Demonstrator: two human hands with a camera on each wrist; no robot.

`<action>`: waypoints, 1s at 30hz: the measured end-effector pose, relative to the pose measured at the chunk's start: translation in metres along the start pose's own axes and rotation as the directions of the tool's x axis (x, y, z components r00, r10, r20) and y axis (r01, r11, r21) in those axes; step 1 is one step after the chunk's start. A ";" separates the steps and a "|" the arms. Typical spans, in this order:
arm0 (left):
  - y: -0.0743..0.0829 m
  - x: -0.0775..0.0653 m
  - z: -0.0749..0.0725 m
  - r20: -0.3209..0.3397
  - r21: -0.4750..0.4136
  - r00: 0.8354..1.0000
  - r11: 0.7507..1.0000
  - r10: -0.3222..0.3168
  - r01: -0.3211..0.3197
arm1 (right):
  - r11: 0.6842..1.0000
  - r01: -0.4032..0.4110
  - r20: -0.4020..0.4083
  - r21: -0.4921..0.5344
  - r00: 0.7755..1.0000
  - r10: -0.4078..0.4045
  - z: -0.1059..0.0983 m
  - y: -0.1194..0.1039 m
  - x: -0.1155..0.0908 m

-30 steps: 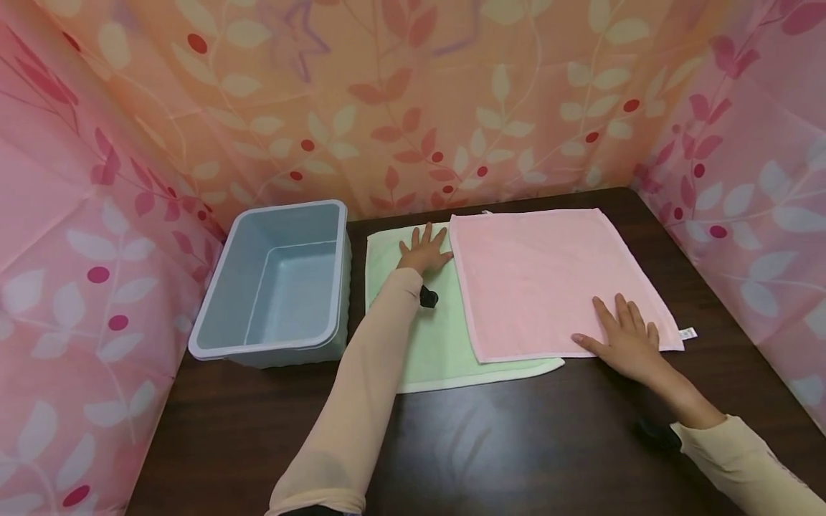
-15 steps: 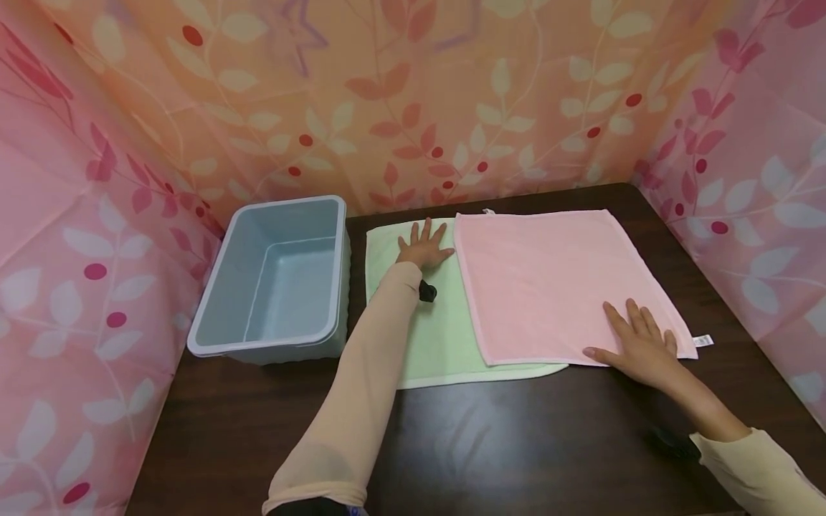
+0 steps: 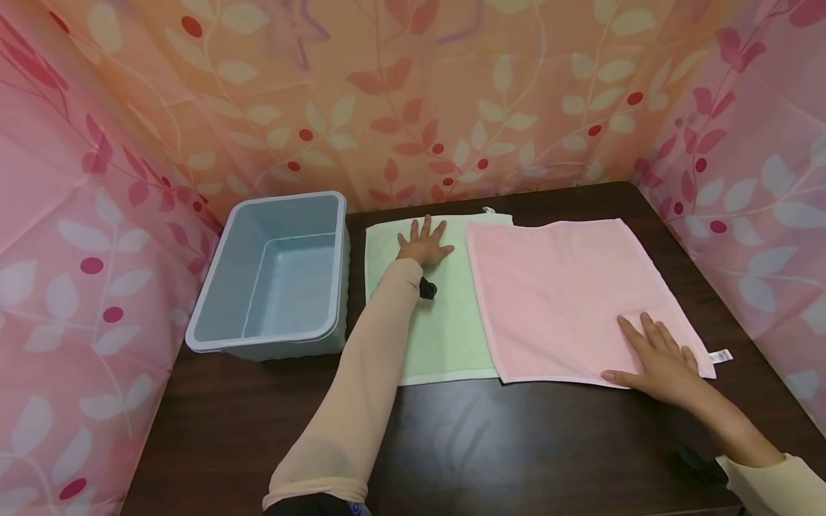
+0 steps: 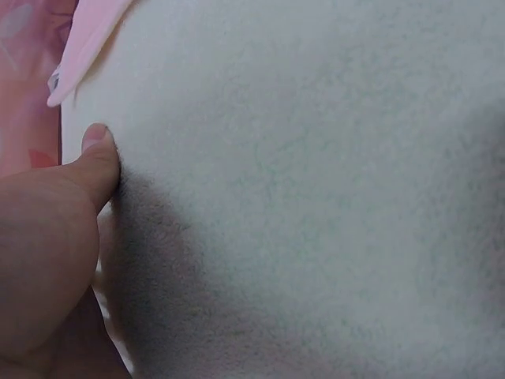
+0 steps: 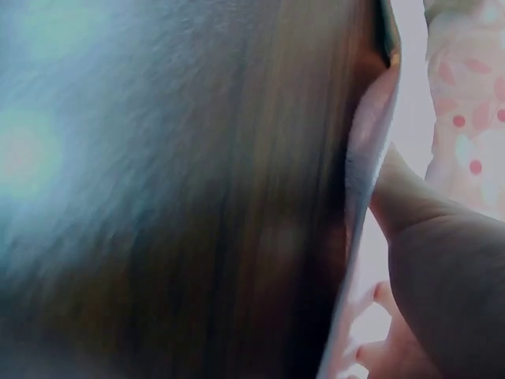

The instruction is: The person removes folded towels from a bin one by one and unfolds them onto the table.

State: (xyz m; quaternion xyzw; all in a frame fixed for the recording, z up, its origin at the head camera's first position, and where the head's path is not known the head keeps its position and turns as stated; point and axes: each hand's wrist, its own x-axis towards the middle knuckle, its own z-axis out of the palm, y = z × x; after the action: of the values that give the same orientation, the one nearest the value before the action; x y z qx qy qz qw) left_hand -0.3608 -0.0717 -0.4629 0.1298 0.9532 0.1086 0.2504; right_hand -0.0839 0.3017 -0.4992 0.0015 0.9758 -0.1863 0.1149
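A pale green towel (image 3: 445, 337) lies flat on the dark table, its right part covered by a pink towel (image 3: 568, 287). My left hand (image 3: 424, 245) rests on the green towel near its far edge, fingers spread; in the left wrist view its thumb (image 4: 99, 154) lies on the green cloth. On the pink towel's near right part, my right hand (image 3: 661, 364) presses with fingers extended. The right wrist view shows that hand (image 5: 442, 268) at the pink towel's edge, which lifts slightly off the table. A white tag (image 3: 720, 355) sticks out at the pink towel's right side.
A grey-blue plastic bin (image 3: 264, 344) stands to the left of the towels, close to my left forearm. Dark wooden tabletop (image 3: 477, 444) extends in front. Floral curtains (image 3: 413, 107) enclose the table at the back and both sides.
My right hand has slid the pink towel right and toward me, uncovering more of the green towel, including its far right corner. The left hand has stayed in place on the green towel.
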 end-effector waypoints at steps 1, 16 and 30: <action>0.001 0.000 0.000 -0.005 -0.004 1.000 1.000 0.007 -0.007 | 1.000 0.004 0.002 -0.006 1.000 -0.004 -0.001 0.002 -0.002; 0.017 0.008 0.000 -0.045 0.047 0.999 0.999 0.030 -0.028 | 0.996 0.034 -0.121 -0.079 0.992 -0.044 -0.016 -0.024 -0.007; 0.090 0.023 0.019 -0.058 0.175 0.965 0.954 0.255 -0.241 | 0.999 -0.032 -0.122 -0.007 0.992 0.031 0.039 -0.099 0.005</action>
State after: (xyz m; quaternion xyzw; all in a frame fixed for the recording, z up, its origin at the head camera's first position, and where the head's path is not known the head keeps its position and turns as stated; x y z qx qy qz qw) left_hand -0.3534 0.0225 -0.4652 0.2645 0.9444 0.0642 0.1846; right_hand -0.0845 0.1951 -0.4997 0.0278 0.9817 -0.1794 0.0578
